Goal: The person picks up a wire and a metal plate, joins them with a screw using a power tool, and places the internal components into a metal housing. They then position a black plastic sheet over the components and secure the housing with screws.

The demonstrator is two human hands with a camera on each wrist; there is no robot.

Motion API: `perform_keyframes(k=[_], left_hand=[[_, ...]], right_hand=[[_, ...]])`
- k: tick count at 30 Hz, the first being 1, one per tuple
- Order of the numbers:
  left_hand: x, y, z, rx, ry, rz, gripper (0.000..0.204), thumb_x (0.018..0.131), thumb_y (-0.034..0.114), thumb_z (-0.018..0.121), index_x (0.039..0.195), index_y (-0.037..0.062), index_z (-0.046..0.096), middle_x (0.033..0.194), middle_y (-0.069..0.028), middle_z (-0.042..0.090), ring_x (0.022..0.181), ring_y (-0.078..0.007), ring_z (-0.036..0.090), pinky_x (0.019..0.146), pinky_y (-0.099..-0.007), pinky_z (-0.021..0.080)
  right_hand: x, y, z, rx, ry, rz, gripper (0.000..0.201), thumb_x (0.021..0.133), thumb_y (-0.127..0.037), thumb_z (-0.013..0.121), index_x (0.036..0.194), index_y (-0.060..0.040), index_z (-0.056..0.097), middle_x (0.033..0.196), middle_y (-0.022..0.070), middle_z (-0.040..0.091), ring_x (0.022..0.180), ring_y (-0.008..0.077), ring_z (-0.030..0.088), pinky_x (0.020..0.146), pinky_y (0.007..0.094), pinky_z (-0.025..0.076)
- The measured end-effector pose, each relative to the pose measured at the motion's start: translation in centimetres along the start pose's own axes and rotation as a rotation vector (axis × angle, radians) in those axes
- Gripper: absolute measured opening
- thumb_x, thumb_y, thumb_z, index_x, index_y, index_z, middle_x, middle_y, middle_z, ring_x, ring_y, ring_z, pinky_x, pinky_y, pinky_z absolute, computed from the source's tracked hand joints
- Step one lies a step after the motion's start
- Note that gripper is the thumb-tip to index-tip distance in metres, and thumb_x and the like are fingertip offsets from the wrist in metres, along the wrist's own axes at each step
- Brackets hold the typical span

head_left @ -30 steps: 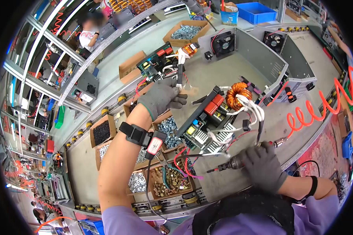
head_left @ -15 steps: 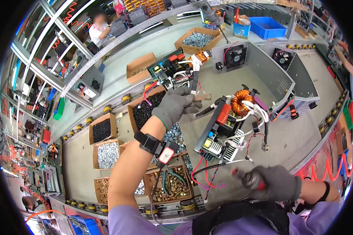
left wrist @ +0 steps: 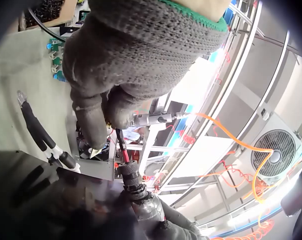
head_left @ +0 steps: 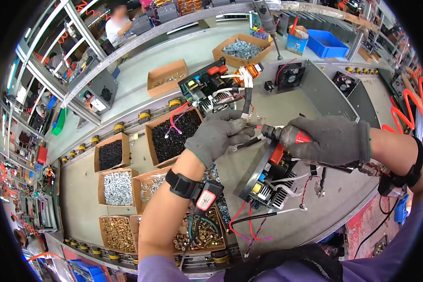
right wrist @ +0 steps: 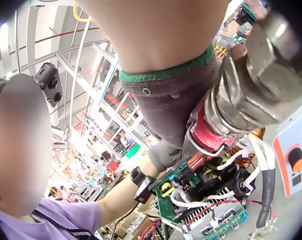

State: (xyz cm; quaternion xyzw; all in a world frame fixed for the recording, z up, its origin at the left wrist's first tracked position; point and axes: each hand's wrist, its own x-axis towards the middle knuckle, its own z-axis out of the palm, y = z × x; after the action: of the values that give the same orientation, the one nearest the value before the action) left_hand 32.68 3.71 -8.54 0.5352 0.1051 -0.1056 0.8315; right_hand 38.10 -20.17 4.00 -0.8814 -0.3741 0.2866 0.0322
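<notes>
My gloved left hand (head_left: 216, 136) pinches the lower end of a black-sleeved cable (head_left: 247, 101), which runs down from the far circuit board (head_left: 204, 89). My gloved right hand (head_left: 336, 139) grips an air screwdriver (head_left: 301, 137) with a red band, held nearly level. Its bit points at the left fingertips; the left wrist view shows the chuck (left wrist: 130, 172) just below thumb and finger. What sits at the bit's tip is hidden by the fingers. Under the driver stands a nearer circuit board (head_left: 268, 183) with heat sinks, red parts and white wires.
Grey metal cases (head_left: 329, 89) with fans stand behind the boards. Boxes of black screws (head_left: 167, 141), silver screws (head_left: 117, 188) and brass nuts (head_left: 120, 232) lie on the left. A second driver (head_left: 266, 21) hangs at the back. A coiled red hose (head_left: 404, 108) runs at right.
My right hand has lifted the screwdriver from the front of the bench, turned it and brought its bit to the left fingertips. My left hand has stayed at the cable end.
</notes>
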Motion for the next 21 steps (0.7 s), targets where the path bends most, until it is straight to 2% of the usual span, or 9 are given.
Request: perform_keyframes(k=[3,7,10,12,14,16,18,19,21], left_hand=[[0.0,-0.1,0.2,0.026,0.013,0.013,0.025,0.094,0.008,0.056,0.117,-0.0031,0.054,0.109,-0.0134,0.062,0.098,-0.0226,0.066,0.081,-0.0306,0.058],[0.0,-0.4,0.2,0.143,0.075,0.085,0.024,0.094,0.008,0.058,0.114,-0.0037,0.057,0.103,-0.0125,0.065,0.092,-0.0211,0.068,0.077,-0.0289,0.059],[0.0,-0.3,0.9,0.181,0.15,0.098,0.024,0.092,0.008,0.061,0.112,-0.0042,0.059,0.101,-0.0123,0.066,0.087,-0.02,0.069,0.074,-0.0276,0.059],[-0.3,0.3,1.4,0.217,0.196,0.083,0.024,0.091,0.008,0.062,0.112,-0.0044,0.06,0.1,-0.0124,0.067,0.085,-0.0194,0.069,0.072,-0.027,0.059],[-0.9,1.1,2.0,0.383,0.311,0.143,0.026,0.09,0.007,0.065,0.113,-0.0041,0.062,0.097,-0.0119,0.068,0.08,-0.0173,0.069,0.067,-0.0254,0.058],[-1.7,2.1,1.9,0.432,0.312,0.163,0.027,0.09,0.007,0.065,0.113,-0.0039,0.062,0.096,-0.0116,0.068,0.079,-0.0162,0.068,0.066,-0.0249,0.057],[-1.9,2.8,1.0,0.467,0.284,0.197,0.027,0.09,0.01,0.065,0.113,-0.0025,0.064,0.092,-0.0101,0.069,0.072,-0.0116,0.065,0.06,-0.0226,0.054],[-1.9,3.2,0.9,0.466,0.292,0.206,0.027,0.09,0.01,0.065,0.113,-0.0025,0.064,0.092,-0.0101,0.069,0.072,-0.0116,0.065,0.06,-0.0226,0.054],[-1.9,4.0,0.6,0.433,0.251,0.177,0.027,0.092,0.019,0.064,0.11,-0.0011,0.065,0.087,-0.0078,0.067,0.067,-0.0086,0.061,0.058,-0.0207,0.051]], right_hand=[[0.3,0.2,0.5,-0.041,0.058,-0.031,0.057,0.091,-0.051,0.053,0.125,-0.0053,0.051,0.089,0.0203,0.067,0.086,0.0359,0.067,0.079,0.0448,0.05],[0.5,-0.7,-0.3,-0.012,0.0,0.05,0.056,0.09,-0.053,0.053,0.121,-0.0052,0.053,0.094,0.0228,0.066,0.088,0.0385,0.066,0.08,0.0459,0.049],[0.6,-1.2,-1.0,0.046,-0.027,0.037,0.054,0.091,-0.052,0.052,0.115,-0.0042,0.055,0.093,0.0207,0.067,0.087,0.0367,0.066,0.08,0.0444,0.05],[0.4,-2.2,-1.8,0.113,-0.1,0.147,0.064,0.093,-0.058,0.042,0.1,0.0025,0.061,0.089,0.0173,0.067,0.08,0.0318,0.064,0.082,0.04,0.049],[0.5,-2.2,-1.7,0.175,-0.106,0.14,0.065,0.093,-0.059,0.042,0.104,0.0022,0.061,0.088,0.0175,0.067,0.081,0.0309,0.064,0.083,0.0395,0.048],[0.7,-2.0,-1.3,0.23,-0.105,0.13,0.067,0.092,-0.06,0.042,0.107,0.0019,0.06,0.086,0.0177,0.066,0.082,0.0299,0.064,0.084,0.0391,0.048],[1.2,-0.5,0.5,0.397,-0.034,0.021,0.071,0.09,-0.064,0.045,0.115,0.0012,0.058,0.093,0.022,0.065,0.092,0.0318,0.063,0.087,0.0403,0.047],[1.5,0.2,1.5,0.389,-0.031,0.012,0.071,0.09,-0.064,0.045,0.115,0.0012,0.058,0.093,0.022,0.065,0.092,0.0318,0.063,0.087,0.0403,0.047],[1.9,1.1,3.0,0.413,0.167,-0.118,0.075,0.087,-0.065,0.049,0.12,0.0012,0.054,0.103,0.0258,0.062,0.101,0.0341,0.061,0.09,0.0415,0.046]])
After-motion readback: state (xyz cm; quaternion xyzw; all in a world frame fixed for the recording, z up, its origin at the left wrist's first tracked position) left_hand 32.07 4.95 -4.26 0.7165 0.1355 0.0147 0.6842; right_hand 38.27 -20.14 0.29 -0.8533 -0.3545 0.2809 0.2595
